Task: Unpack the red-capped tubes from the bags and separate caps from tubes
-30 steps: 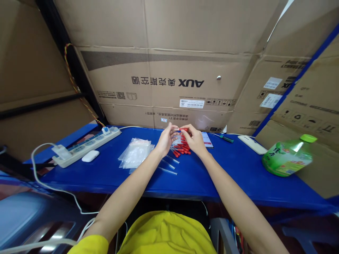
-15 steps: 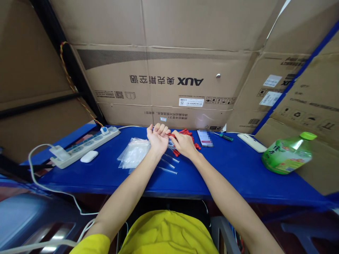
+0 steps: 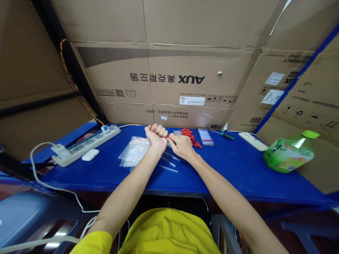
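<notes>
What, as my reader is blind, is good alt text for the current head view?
A person's left hand and right hand meet at a red piece over a blue table. Clear bags, clear tubes and more red pieces lie nearby.

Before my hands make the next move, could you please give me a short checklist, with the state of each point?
1. Red piece held in right hand: ok, between thumb and fingers.
2. Contents of left hand confirmed: cannot tell, its curled fingers hide them.
3. Clear tubes apart from clear bags: cannot tell, the left forearm covers between.
4. Screwdriver away from both hands: ok, beyond the phone.
5. Bottle closed: ok, green cap on.
</notes>
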`<action>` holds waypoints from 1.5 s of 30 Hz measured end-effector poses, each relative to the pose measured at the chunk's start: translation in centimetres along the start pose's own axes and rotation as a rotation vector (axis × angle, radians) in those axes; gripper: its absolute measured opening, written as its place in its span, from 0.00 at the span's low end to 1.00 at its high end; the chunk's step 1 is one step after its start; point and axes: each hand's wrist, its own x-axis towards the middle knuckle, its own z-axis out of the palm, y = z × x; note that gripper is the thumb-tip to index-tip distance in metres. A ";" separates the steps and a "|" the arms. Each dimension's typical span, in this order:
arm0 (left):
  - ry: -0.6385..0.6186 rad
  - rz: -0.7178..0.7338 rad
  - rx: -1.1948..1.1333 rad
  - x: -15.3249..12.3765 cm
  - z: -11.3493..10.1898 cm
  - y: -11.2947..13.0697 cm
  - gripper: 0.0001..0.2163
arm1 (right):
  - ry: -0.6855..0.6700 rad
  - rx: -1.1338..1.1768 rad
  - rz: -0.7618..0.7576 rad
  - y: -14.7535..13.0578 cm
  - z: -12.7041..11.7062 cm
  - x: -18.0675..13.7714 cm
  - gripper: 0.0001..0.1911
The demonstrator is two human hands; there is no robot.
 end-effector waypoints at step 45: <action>0.073 -0.100 -0.249 0.0 0.7 1.9 0.19 | 0.169 0.082 -0.068 -0.3 0.6 -1.3 0.19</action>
